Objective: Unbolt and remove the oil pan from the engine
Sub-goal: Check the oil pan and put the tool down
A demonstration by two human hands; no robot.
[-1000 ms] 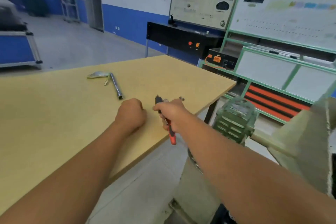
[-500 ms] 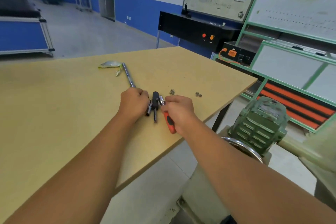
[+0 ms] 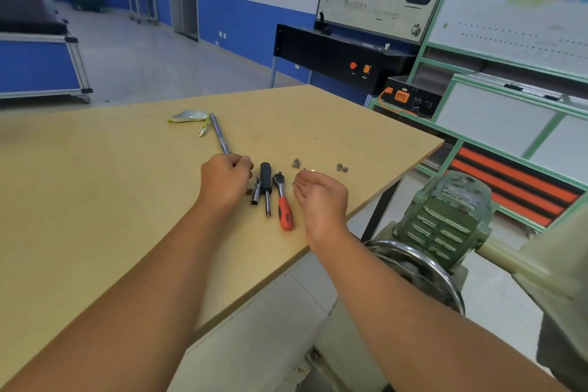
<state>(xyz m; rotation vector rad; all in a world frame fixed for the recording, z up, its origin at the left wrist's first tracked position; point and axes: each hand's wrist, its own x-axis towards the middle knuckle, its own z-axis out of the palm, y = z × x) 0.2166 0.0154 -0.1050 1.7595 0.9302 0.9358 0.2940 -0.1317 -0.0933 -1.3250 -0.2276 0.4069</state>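
A ratchet with a red handle [image 3: 285, 215] lies on the tan table [image 3: 95, 200], free of both hands. Left of it lie a black-handled driver [image 3: 266, 183] and a short socket piece [image 3: 255, 196]. Loose bolts [image 3: 296, 163] and another bolt [image 3: 342, 168] lie just beyond. My right hand [image 3: 321, 197] hovers right of the ratchet, fingers relaxed, holding nothing. My left hand [image 3: 224, 180] rests curled on the table at the near end of a long extension bar [image 3: 219, 132]; nothing shows inside it. No oil pan is in view.
A green gearbox [image 3: 445, 216] with a steel handwheel [image 3: 423, 267] on the engine stand sits right of the table's corner. A crumpled wrapper [image 3: 189, 115] lies at the bar's far end. Green-framed training boards [image 3: 509, 25] and a black console [image 3: 343, 54] stand behind.
My right hand laid the red-handled ratchet on the table and let go, opening beside it. My left hand stayed curled near the extension bar's end. The camera tilted lower.
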